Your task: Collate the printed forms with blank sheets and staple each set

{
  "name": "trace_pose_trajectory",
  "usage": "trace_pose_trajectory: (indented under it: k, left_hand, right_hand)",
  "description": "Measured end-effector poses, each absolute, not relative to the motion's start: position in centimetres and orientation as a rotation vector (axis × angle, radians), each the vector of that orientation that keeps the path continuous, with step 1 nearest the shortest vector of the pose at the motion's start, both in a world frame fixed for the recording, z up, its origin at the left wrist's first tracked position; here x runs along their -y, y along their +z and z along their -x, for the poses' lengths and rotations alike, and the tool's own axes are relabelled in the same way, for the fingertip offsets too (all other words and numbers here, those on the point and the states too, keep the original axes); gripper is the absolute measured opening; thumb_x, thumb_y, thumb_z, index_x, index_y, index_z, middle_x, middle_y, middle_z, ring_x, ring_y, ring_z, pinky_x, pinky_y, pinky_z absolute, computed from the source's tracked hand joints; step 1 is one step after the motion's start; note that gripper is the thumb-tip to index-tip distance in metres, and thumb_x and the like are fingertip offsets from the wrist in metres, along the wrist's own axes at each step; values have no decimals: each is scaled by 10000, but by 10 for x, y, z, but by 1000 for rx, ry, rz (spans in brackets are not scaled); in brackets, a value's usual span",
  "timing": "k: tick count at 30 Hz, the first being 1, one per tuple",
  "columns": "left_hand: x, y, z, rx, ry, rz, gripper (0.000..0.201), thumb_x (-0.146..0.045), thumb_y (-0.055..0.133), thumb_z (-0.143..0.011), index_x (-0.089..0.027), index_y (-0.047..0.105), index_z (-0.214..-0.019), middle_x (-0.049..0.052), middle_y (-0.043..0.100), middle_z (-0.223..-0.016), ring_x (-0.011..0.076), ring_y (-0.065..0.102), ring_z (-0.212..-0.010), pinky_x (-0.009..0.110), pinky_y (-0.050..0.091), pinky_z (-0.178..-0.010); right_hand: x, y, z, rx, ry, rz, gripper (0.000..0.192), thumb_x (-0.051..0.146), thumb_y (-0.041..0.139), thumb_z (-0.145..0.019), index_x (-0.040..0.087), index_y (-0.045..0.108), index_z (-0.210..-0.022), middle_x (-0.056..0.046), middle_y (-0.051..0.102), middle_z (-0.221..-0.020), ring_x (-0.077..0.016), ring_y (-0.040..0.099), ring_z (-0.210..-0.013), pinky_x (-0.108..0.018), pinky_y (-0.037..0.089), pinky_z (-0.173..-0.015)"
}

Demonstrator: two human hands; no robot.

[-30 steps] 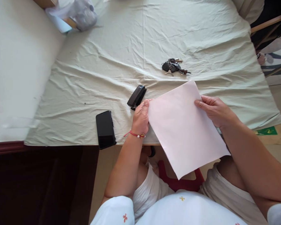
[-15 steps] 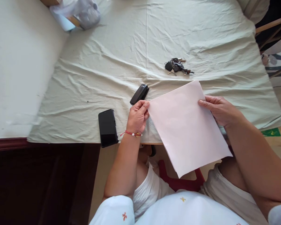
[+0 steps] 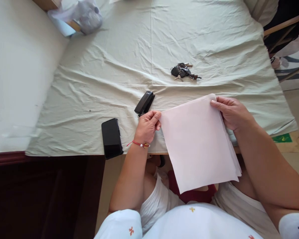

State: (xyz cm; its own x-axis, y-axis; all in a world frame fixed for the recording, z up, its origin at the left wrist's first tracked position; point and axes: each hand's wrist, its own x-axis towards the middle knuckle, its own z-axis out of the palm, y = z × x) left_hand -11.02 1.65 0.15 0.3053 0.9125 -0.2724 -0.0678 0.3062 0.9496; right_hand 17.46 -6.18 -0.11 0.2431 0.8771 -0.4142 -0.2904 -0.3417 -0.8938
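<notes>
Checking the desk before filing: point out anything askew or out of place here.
The stack of paper held by the left hand and right hand is fanned at its right edge, sheets not flush. The phone overhangs the table edge. The cloth is wrinkled.

The person wears a white short-sleeved top (image 3: 189,222) dotted with small cross motifs (red, gold, dark blue), white shorts (image 3: 156,202), and a thin red cord bracelet with pale beads (image 3: 139,144) on the left wrist.
</notes>
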Motion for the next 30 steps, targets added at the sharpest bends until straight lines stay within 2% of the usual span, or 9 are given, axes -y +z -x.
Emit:
trace_pose_trajectory:
  k: [6,10,12,15,20,26,30]
  left_hand:
    - [-16,-2,109,-1076,861,-1083,438,-528,905,-625,-150,690,-681,-67,496,-555,7,362,-382,180,207,-368]
    - [-16,-7,108,-1081,886,-1089,446,-526,909,-618,-145,681,-663,-60,513,-580,7,391,-396,173,230,-377]
    - [-16,-8,109,-1078,891,-1089,446,-526,906,-622,-143,681,-667,-58,523,-584,8,404,-403,168,250,-386]
    - [-15,-9,109,-1084,874,-1101,433,-523,890,-649,-145,681,-686,-55,531,-571,19,433,-413,165,277,-404]
    - [-14,-10,109,-1093,845,-1134,428,-538,849,-707,-165,641,-693,-59,499,-533,43,443,-424,176,279,-413]
    - [-12,-10,106,-1125,903,-1186,394,-507,818,-756,-179,611,-684,-56,446,-573,57,349,-494,184,250,-432]
    - [-9,-8,99,-1124,1001,-1128,372,-516,810,-765,-193,624,-746,-42,501,-649,74,386,-551,185,323,-481]
  right_hand:
    - [60,-1,-169,687,1180,1464,352,510,824,-765,218,687,-908,13,632,-764,-93,528,-589,-221,435,-514]
    - [59,0,-166,864,989,1588,370,552,741,-835,203,620,-823,23,494,-674,-83,381,-555,-228,274,-478]
    - [58,0,-167,988,876,1668,393,560,677,-888,200,569,-773,25,413,-648,-87,320,-567,-247,235,-504]
    - [55,0,-170,1194,664,1779,450,555,577,-961,198,471,-709,16,370,-645,-104,308,-607,-278,257,-572]
    - [49,0,-173,1481,339,1884,471,566,416,-1021,224,330,-708,-11,417,-636,-149,349,-610,-334,254,-639]
    - [48,4,-170,1495,292,1882,459,591,348,-1028,242,308,-733,-11,405,-634,-166,345,-596,-342,252,-646]
    - [50,8,-164,1431,305,1868,443,568,371,-1036,241,334,-739,-10,417,-652,-161,367,-608,-337,295,-665]
